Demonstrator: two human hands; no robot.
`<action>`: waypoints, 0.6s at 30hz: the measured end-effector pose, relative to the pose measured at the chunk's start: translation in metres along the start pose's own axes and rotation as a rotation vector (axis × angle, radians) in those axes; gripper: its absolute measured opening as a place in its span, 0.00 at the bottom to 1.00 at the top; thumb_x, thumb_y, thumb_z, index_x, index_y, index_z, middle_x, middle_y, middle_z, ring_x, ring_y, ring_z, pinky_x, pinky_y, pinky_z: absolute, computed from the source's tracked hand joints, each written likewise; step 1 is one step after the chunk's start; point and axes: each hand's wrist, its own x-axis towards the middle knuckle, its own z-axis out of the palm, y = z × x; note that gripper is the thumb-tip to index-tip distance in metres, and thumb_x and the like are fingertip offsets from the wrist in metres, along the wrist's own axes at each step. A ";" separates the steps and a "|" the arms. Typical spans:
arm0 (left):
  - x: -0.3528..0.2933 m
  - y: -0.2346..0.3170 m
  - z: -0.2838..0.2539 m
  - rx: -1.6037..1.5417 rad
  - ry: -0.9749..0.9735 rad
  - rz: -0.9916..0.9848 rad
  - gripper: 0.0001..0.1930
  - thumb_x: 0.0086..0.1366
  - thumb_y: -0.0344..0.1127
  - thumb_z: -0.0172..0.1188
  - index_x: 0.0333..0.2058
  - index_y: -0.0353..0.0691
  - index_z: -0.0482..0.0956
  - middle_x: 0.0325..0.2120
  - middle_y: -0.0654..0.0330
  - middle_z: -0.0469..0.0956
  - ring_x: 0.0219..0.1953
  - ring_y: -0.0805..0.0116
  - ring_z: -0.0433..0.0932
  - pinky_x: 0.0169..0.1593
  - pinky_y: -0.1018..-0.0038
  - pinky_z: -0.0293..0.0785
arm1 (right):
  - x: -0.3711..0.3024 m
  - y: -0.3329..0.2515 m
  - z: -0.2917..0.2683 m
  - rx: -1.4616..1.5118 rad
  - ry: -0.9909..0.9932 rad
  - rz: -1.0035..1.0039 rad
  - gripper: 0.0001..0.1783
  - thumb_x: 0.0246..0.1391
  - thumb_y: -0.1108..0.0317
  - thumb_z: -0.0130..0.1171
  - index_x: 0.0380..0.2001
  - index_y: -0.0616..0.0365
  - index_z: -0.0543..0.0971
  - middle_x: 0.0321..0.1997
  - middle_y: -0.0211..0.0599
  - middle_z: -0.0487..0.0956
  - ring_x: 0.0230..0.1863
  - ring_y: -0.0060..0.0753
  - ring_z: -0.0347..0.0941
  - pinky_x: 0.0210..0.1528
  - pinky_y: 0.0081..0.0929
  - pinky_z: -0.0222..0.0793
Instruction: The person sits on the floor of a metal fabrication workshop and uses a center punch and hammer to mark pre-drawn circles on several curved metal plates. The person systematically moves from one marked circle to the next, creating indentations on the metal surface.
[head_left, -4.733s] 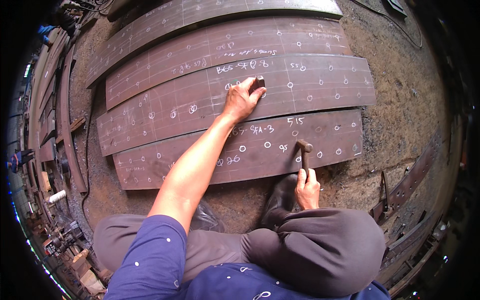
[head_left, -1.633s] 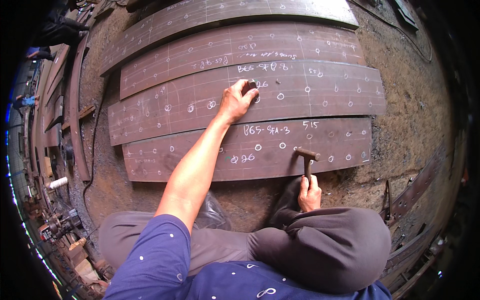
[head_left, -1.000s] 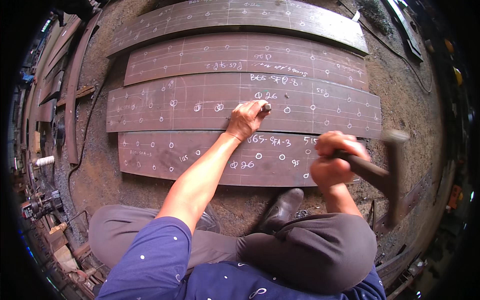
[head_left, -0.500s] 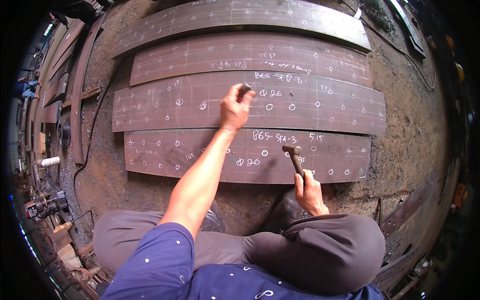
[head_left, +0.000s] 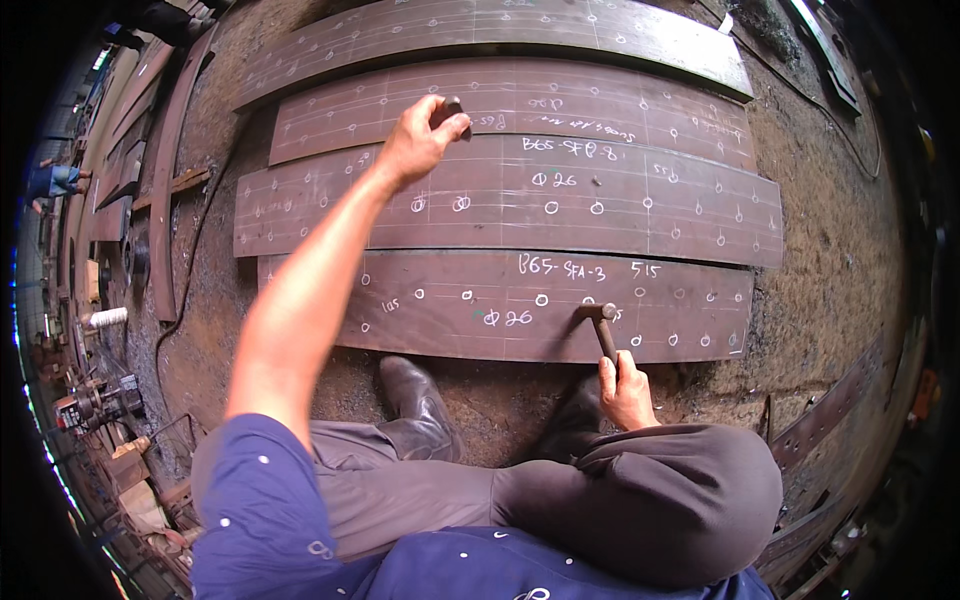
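Observation:
My left hand (head_left: pixel 414 145) is raised over the third steel plate (head_left: pixel 330 140) from me, its fingers closed on a short dark steel punch (head_left: pixel 458 118). Part of the punch is hidden by the fingers. Low on the right, my right hand (head_left: pixel 630 396) grips a hammer (head_left: pixel 605 330) by its handle; the head is over the nearest steel plate (head_left: pixel 420 335). Chalk circles, lines and writing cover the brown plates. Between these two plates lies another marked plate (head_left: pixel 310 225), with double-ringed circles near its middle.
A thicker plate (head_left: pixel 690 62) lies at the far side. My boots (head_left: pixel 418 405) stand at the near plate's edge. A cable (head_left: pixel 172 325) runs over the dirt floor on the left, near long steel bars (head_left: pixel 172 220) and a machine (head_left: pixel 95 405). Another person (head_left: pixel 52 181) is at the far left.
My left hand has moved away from me and to the left with the punch, from the second plate to over the third. My right hand still holds the hammer low. The view has shifted slightly.

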 end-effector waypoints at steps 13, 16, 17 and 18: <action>-0.077 0.005 -0.064 -0.124 -0.211 -0.112 0.15 0.71 0.39 0.67 0.47 0.33 0.81 0.39 0.59 0.86 0.43 0.73 0.84 0.50 0.72 0.80 | 0.049 -0.060 -0.083 -0.429 -0.294 -0.102 0.16 0.70 0.58 0.55 0.37 0.62 0.71 0.25 0.66 0.79 0.32 0.74 0.79 0.35 0.62 0.73; -0.086 -0.039 -0.020 -0.214 -0.057 -0.121 0.16 0.70 0.40 0.69 0.47 0.33 0.81 0.39 0.60 0.86 0.42 0.74 0.83 0.48 0.73 0.79 | 0.060 -0.081 -0.090 -0.487 -0.315 -0.084 0.18 0.70 0.57 0.55 0.36 0.63 0.72 0.26 0.67 0.79 0.33 0.74 0.78 0.36 0.62 0.72; -0.086 -0.048 -0.008 -0.279 -0.010 -0.146 0.16 0.70 0.40 0.69 0.47 0.34 0.82 0.39 0.60 0.87 0.42 0.74 0.83 0.48 0.73 0.79 | 0.061 -0.086 -0.091 -0.506 -0.324 -0.088 0.18 0.70 0.57 0.55 0.35 0.63 0.72 0.26 0.66 0.79 0.33 0.74 0.78 0.36 0.61 0.72; -0.087 -0.058 0.000 -0.275 0.016 -0.161 0.15 0.70 0.40 0.69 0.47 0.35 0.81 0.39 0.62 0.86 0.43 0.76 0.82 0.49 0.74 0.78 | 0.062 -0.090 -0.090 -0.526 -0.331 -0.092 0.18 0.69 0.57 0.55 0.35 0.63 0.72 0.26 0.66 0.79 0.33 0.74 0.78 0.37 0.61 0.72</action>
